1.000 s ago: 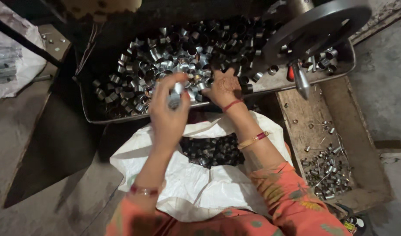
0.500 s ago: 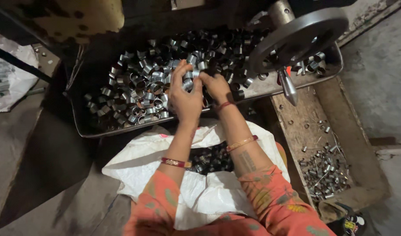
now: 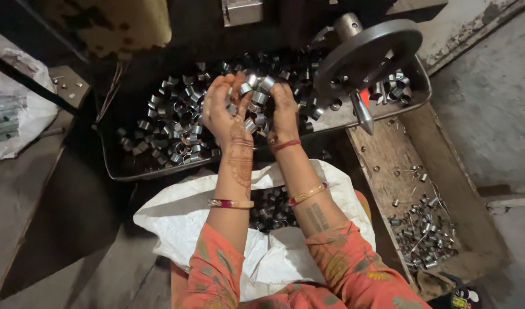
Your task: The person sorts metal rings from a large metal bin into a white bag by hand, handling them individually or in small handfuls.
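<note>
Both hands are up over the tray: the left hand and right hand cup a heap of rings between them, each grip curled round the load. Just below the tray, the sack holds only a small pile; the tray looks well stocked, so most seems left.

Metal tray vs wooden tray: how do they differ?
The metal tray is dark with thin raised walls and sits under both hands; the wooden tray is pale, flat-bottomed and lies to the right. The metal tray is heaped with small metal rings; the wooden tray holds only a scattered cluster at its near end. Both hold the same shiny rings.
</note>
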